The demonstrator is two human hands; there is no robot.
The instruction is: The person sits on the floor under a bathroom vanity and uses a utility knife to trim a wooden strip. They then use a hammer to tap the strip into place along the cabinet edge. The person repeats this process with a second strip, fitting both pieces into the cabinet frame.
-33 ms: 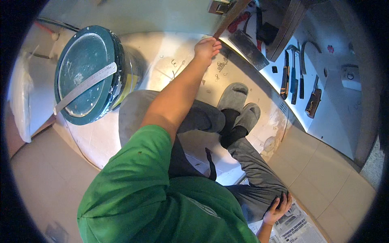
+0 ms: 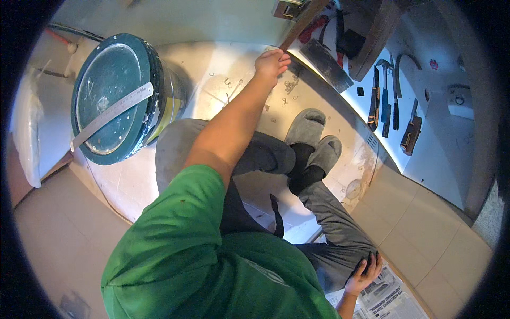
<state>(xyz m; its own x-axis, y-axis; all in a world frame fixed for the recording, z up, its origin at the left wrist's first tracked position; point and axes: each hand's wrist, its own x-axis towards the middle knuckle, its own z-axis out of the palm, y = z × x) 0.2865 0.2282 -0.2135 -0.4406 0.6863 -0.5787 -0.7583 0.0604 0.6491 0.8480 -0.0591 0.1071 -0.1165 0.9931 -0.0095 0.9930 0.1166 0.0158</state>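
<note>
My left arm stretches up past my left knee. Its hand is closed, fingers curled at the lower end of a brown wooden edge; what the fingers hold, if anything, is hidden. On my right knee rests my right hand, fingers apart, holding nothing. Left of the outstretched arm stands a bucket with a dark green lid. A metal ruler lies slantwise across that lid. Small curled shavings are scattered on the floor beside my left hand.
On a white cabinet panel at right lie an orange-and-black utility knife, a hammer and a dark-handled tool. A flat metal blade lies farther in. My grey slippers rest on the tiles; newspaper lies near my right hand.
</note>
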